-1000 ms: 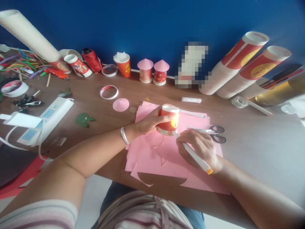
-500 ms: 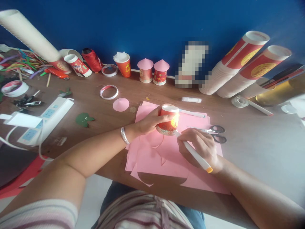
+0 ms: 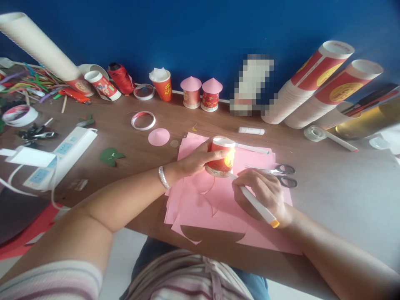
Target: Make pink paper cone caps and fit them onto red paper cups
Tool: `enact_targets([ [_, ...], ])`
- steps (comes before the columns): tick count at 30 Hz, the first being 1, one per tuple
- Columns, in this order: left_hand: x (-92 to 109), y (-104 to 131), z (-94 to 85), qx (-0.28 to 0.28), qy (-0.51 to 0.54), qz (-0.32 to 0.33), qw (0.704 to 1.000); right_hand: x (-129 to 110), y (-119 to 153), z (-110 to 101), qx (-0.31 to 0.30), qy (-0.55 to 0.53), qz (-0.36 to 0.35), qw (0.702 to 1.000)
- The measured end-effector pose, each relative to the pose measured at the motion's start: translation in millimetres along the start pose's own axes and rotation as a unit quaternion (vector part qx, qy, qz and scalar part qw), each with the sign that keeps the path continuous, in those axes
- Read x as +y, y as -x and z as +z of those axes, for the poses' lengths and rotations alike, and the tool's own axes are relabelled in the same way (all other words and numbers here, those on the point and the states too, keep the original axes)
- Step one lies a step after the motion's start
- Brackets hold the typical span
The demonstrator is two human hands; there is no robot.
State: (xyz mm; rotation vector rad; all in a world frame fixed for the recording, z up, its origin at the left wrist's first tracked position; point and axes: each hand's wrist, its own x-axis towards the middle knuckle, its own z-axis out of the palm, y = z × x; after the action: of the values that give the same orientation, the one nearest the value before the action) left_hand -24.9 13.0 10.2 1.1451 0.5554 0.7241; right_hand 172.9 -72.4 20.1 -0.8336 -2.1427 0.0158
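A short red paper cup (image 3: 220, 160) with a gold emblem and a white lower rim is held above the pink paper by my left hand (image 3: 197, 161), whose fingers and thumb wrap round it. My right hand (image 3: 259, 192) grips a white marker (image 3: 261, 209) with an orange end, its tip at the cup's lower edge. Beneath both hands lie stacked pink sheets (image 3: 200, 216) with curved cuts. Scissors (image 3: 283, 174) with black handles rest on the paper's right edge, partly behind my right hand.
Two small cups with pink cone tops (image 3: 213, 86) stand by the blue wall. A pink cone (image 3: 158, 136) and white ring (image 3: 143, 121) lie left of the paper. A glue stick (image 3: 251, 131) lies behind it. Tall cup stacks (image 3: 321, 75) lean at right; a power strip (image 3: 61, 158) is left.
My right hand and the marker have shifted very slightly left along the cup's lower edge. My left hand holds the cup in the same place.
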Motion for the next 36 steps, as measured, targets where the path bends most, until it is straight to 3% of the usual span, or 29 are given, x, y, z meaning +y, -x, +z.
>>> enact_targets([
  [36,0.3,-0.6,-1.6,0.006,-0.067,0.029,0.997,-1.9,-3.6,0.6,-0.006,-0.015,-0.003,1.000],
])
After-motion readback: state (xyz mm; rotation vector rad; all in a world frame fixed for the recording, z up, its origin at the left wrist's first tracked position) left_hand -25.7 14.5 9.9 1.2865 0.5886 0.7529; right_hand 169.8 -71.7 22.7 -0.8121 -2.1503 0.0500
